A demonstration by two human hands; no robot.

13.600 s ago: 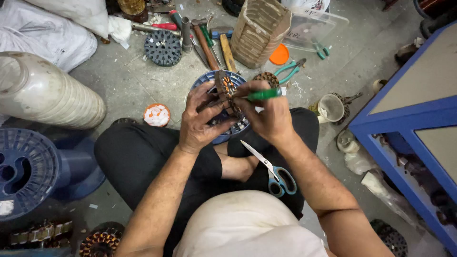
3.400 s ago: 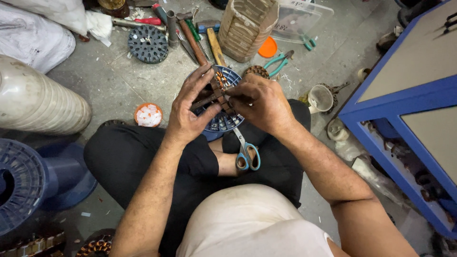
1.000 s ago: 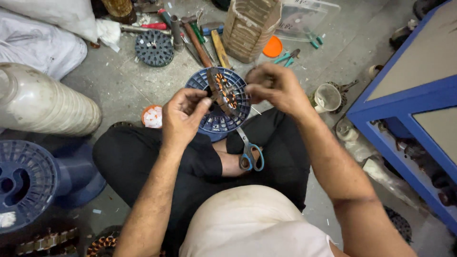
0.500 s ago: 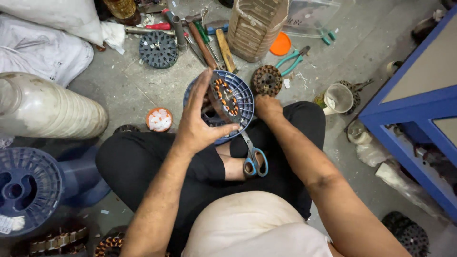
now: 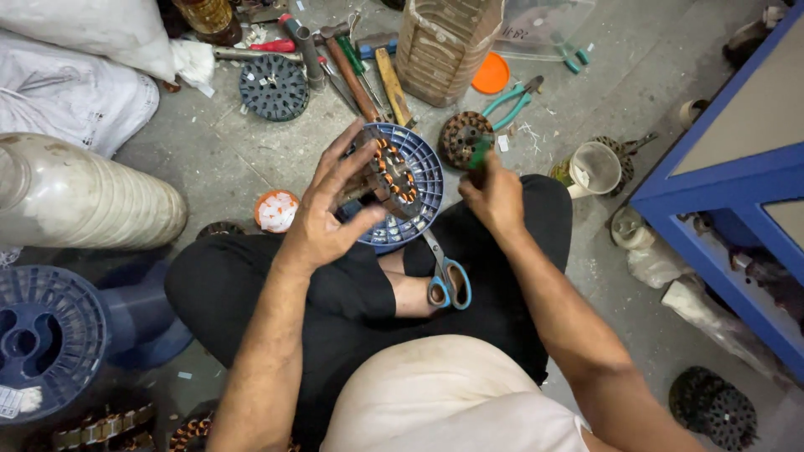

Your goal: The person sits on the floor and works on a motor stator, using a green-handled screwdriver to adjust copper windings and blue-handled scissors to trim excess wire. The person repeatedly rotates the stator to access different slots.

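From the head camera, the left hand [image 5: 322,213] spreads its fingers wide around a copper-wound stator [image 5: 392,172], steadying it on edge over a blue slotted spool [image 5: 423,197] at the lap. The right hand [image 5: 494,194] closes on a green-handled tool [image 5: 479,153] just beside it. Blue-handled scissors [image 5: 444,276] lie on the leg.
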